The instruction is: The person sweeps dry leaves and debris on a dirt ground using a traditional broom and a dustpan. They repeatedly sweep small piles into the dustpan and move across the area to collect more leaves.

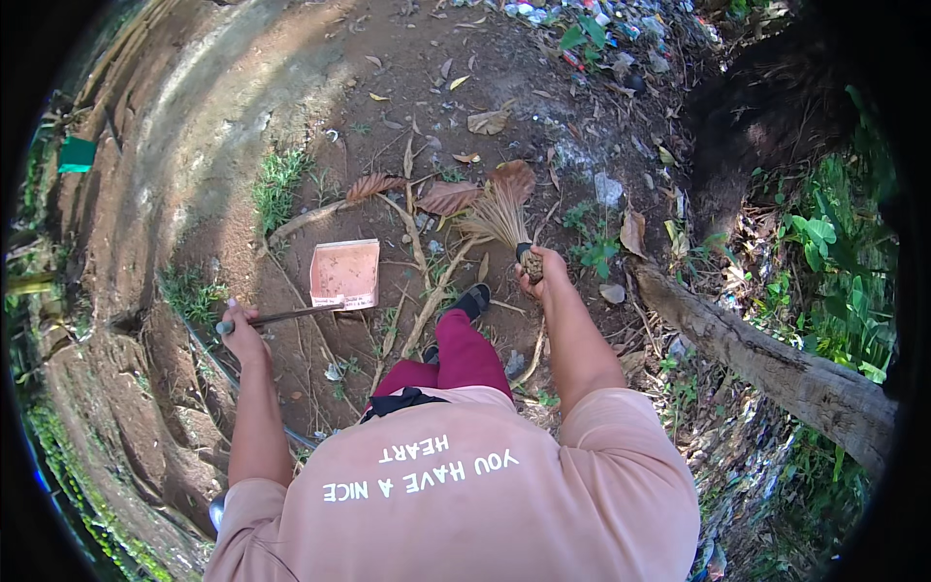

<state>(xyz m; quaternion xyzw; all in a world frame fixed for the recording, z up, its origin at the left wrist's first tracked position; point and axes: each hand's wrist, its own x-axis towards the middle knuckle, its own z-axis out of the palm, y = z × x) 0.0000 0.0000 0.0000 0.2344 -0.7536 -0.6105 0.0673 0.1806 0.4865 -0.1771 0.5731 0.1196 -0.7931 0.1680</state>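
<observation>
My left hand (244, 333) is closed round the end of a long thin handle. That handle runs right to a pink dustpan (344, 272), low over or on the dirt; I cannot tell whether it touches. A few dark specks lie in its pan. My right hand (545, 273) grips the bound end of a stick broom (498, 215), whose tan bristles fan out up and to the left. The bristle tips are beside a large brown dry leaf (449, 199), and another dry leaf (514, 178) lies just beyond them.
Bare roots (427, 308) cross the soil between dustpan and broom. A log (766, 359) slants along the right, with green plants (834, 228) past it. Scattered litter (621, 34) lies at the far right. Grass tufts (281, 189) grow left of the roots. My shoe (472, 302) stands among the roots.
</observation>
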